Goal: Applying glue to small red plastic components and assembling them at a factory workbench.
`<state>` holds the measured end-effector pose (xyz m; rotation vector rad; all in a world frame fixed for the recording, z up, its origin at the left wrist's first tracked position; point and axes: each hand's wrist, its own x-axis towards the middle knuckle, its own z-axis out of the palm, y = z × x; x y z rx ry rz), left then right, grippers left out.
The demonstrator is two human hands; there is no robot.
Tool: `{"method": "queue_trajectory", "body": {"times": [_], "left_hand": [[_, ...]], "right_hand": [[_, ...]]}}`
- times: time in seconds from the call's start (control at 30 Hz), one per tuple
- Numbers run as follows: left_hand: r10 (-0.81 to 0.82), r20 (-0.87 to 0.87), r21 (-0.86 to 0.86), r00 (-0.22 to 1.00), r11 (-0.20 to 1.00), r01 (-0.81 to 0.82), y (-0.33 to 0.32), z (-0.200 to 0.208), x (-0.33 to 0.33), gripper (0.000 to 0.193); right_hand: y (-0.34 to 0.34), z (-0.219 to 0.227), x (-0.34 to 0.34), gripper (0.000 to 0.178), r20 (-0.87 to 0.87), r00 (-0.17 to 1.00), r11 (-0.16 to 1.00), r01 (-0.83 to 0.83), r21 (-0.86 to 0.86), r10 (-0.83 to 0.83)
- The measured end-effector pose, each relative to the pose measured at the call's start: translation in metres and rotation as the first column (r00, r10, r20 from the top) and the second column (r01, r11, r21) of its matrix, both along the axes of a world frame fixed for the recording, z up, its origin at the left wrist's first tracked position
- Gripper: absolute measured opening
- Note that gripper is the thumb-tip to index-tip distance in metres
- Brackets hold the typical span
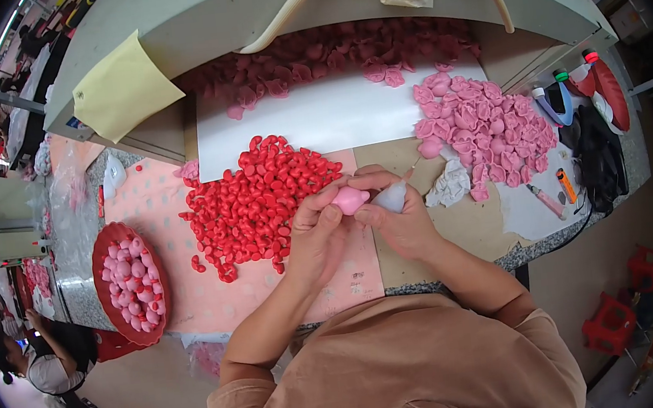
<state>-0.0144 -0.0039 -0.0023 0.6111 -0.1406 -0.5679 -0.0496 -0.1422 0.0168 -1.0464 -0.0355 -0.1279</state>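
Currently | left hand (316, 220): pinching pink piece (350, 200), held beside red bits (258, 204) | right hand (411, 225): gripping pale bottle (392, 196) close by | risks: a loosened pinch may drop the piece among the bits; squeezing the bottle too hard could spurt any contents over both hands.

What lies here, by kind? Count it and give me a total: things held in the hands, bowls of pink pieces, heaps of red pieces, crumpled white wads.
Held things: 2 (pink piece in the left hand, pale translucent bulb in the right hand)
Red bowl: 1
Heap of red pieces: 1
Crumpled white wad: 1
Total: 5
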Motion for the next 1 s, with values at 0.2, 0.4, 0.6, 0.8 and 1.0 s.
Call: {"method": "queue_trajectory", "body": {"times": [0.2,0.4,0.6,0.8,1.0], "left_hand": [[0.067,-0.107,-0.099,0.992,0.992,-0.077,-0.007,0.009,-0.003,0.024],[0.071,-0.027,-0.097,0.997,0.993,-0.074,-0.01,0.002,0.0,0.024],[0.09,-0.066,-0.084,0.994,0.992,-0.095,-0.011,0.001,0.001,0.023],[0.09,-0.113,-0.09,0.99,0.991,-0.1,-0.011,0.003,0.0,0.022],[0.06,0.162,0.484,0.985,0.865,-0.132,-0.004,0.014,0.012,0.032]], "right_hand": [[0.015,0.01,0.007,0.028,-0.008,0.984,0.862,-0.154,0.483,0.18],[0.011,-0.001,0.008,0.023,0.015,0.988,0.859,-0.141,0.492,0.153],[0.014,-0.001,0.009,0.022,-0.04,0.99,0.88,-0.1,0.465,0.133],[0.012,-0.005,0.009,0.02,-0.042,0.991,0.881,-0.093,0.463,0.127],[0.0,-0.008,0.017,0.02,0.081,0.995,0.994,0.063,-0.091,-0.056]]}}
